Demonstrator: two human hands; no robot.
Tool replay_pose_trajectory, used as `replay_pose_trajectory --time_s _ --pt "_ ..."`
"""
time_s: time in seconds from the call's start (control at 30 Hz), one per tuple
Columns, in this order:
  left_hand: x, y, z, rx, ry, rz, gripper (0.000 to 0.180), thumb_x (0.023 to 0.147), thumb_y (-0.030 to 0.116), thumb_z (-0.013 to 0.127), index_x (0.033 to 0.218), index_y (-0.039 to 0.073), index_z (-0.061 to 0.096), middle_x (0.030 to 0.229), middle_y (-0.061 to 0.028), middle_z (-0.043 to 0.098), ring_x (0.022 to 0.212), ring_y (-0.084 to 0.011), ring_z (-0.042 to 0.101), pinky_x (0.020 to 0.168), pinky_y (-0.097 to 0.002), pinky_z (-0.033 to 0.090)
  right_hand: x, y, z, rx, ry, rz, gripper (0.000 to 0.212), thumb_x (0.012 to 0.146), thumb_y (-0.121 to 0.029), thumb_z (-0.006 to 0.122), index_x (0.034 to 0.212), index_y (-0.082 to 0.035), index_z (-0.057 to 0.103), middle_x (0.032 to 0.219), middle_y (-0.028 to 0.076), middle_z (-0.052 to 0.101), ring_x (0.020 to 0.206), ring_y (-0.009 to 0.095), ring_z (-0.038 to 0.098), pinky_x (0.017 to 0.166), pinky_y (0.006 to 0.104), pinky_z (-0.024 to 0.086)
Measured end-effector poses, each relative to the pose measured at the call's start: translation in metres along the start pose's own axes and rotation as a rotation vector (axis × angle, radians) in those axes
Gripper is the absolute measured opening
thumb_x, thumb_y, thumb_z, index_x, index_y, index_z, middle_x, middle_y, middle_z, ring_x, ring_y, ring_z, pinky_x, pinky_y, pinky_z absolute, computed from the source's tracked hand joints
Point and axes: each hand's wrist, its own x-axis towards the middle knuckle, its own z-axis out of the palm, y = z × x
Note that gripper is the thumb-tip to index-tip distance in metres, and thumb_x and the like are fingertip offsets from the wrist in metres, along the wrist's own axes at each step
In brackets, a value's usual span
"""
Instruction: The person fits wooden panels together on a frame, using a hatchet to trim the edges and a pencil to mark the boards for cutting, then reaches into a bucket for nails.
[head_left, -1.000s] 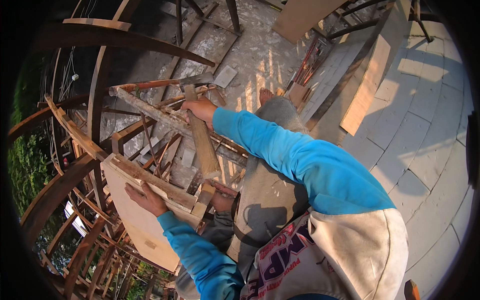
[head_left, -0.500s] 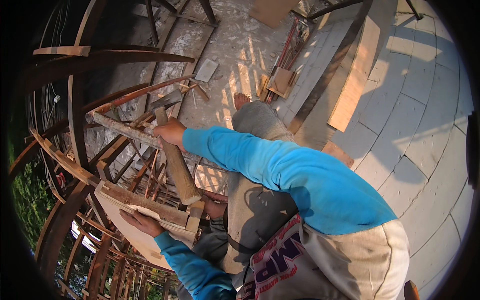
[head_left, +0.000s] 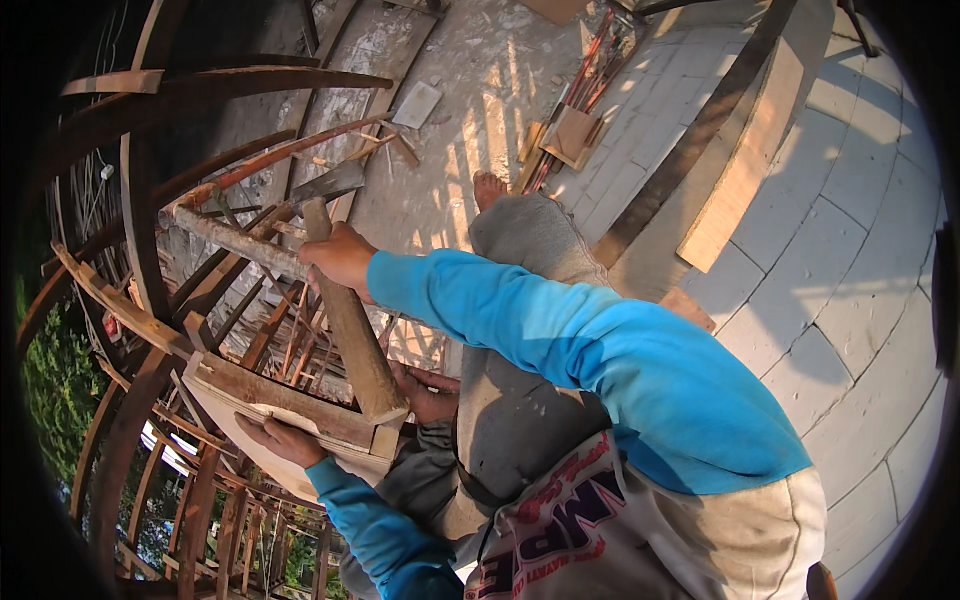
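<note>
Item: your right grip [head_left: 342,260], clamped round a long wooden piece [head_left: 354,335] near its upper end. The piece slants down toward you, thicker end lowest, over the near end of a brown beam [head_left: 275,398]; whether the two touch, you cannot tell from here.

Item: your left grip [head_left: 285,440], fingers extended and apart from the thumb, laid on a pale panel [head_left: 262,461] alongside that beam.

Item: grey blade [head_left: 332,182], just beyond the wooden piece's upper end; whether joined to it cannot be told.

Item: rough pole [head_left: 240,240], passing just left of your right grip.

Item: pale plank [head_left: 745,155], well apart, right of your blue sleeve [head_left: 600,340].

Item: red rods [head_left: 590,75], bundled beyond your bare foot [head_left: 488,190].
</note>
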Motion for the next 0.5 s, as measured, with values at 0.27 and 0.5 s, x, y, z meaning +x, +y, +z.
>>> replay_pose_trajectory --time_s 0.27,0.5 --pt "0.002 0.002 -0.001 0.071 -0.026 0.008 0.056 0.099 0.027 0.033 0.147 -0.002 0.027 0.151 -0.0197 0.029 0.137 -0.0323 0.031 0.114 -0.0403 0.025 -0.007 -0.008 -0.001 0.058 0.045 0.016 0.036 0.079 -0.01 0.067 0.103 0.003 0.044 0.074 0.012 0.059 0.057 0.02 0.058 0.052 0.0359 0.05" --pt "0.002 0.004 -0.002 -0.004 -0.02 -0.019 0.056 0.099 0.024 0.034 0.146 -0.004 0.025 0.151 -0.0201 0.028 0.137 -0.0317 0.031 0.114 -0.0399 0.024 -0.007 -0.005 0.001 0.066 0.067 -0.011 0.032 0.08 -0.01 0.067 0.1 0.001 0.044 0.073 0.011 0.059 0.056 0.019 0.057 0.05 0.034 0.048"
